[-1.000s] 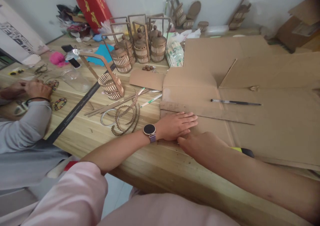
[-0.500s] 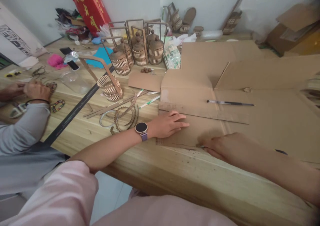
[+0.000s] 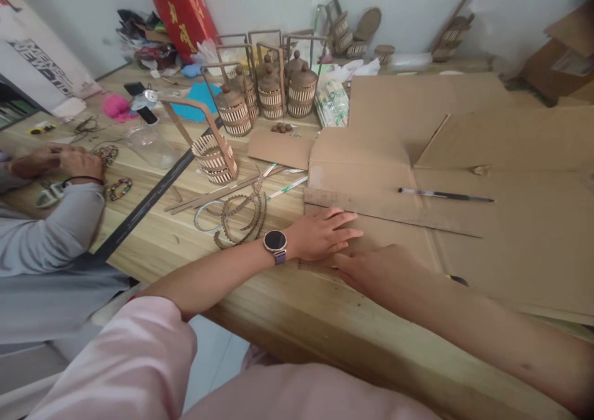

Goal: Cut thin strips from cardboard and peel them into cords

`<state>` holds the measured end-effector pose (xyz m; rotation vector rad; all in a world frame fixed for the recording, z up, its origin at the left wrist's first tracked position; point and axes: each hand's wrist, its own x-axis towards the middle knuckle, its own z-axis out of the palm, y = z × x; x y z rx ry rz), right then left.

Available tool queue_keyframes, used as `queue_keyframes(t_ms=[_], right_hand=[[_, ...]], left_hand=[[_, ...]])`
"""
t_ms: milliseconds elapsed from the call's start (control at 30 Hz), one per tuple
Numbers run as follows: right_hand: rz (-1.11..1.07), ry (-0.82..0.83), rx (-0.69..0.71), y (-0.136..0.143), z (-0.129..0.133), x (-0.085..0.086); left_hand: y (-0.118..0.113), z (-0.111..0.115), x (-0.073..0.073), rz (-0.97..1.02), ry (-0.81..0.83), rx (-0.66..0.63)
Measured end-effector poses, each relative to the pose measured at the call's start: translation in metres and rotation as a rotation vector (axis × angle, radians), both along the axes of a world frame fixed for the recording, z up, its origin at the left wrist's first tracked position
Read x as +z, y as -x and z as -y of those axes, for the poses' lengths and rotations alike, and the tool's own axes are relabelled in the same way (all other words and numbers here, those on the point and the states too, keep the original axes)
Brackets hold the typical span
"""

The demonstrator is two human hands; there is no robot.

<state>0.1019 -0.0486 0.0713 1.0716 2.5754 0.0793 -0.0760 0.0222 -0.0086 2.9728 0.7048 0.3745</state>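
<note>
My left hand [image 3: 322,233] lies flat on the cardboard sheet [image 3: 520,234], its fingers spread over the left end of a long dark line or slit. Close to its fingertips, my right hand [image 3: 366,266] rests at the sheet's near edge. Those fingers are curled together; whatever is between them is hidden. A black pen [image 3: 445,195] lies on the cardboard beyond my right hand. Behind my right forearm, a small black and yellow object [image 3: 458,279] shows only in part.
Left of the sheet are curled notched strips [image 3: 241,216], a tape ring [image 3: 207,216] and an open slatted basket [image 3: 214,159]. Several lidded baskets [image 3: 301,92] stand behind. A co-worker's hands [image 3: 78,163] handle beads at far left. The table's front edge [image 3: 288,339] runs before me.
My right hand has slid left along the cardboard's near edge, up to my left hand. My left hand stays flat on the sheet. The whole view has shifted slightly.
</note>
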Motion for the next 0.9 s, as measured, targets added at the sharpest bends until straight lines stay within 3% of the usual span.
queue_keyframes(t_ms=[133,333,900], right_hand=[[0.090,0.036,0.001,0.015,-0.004,-0.006],[0.145,0.069,-0.003,0.016,-0.004,-0.009],[0.094,0.051,-0.020,0.014,-0.005,-0.011]], left_hand=[[0.001,0.000,0.003,-0.036,0.026,-0.007],[0.000,0.001,0.006,-0.048,0.038,-0.004],[-0.001,0.002,0.005,-0.053,0.085,0.010]])
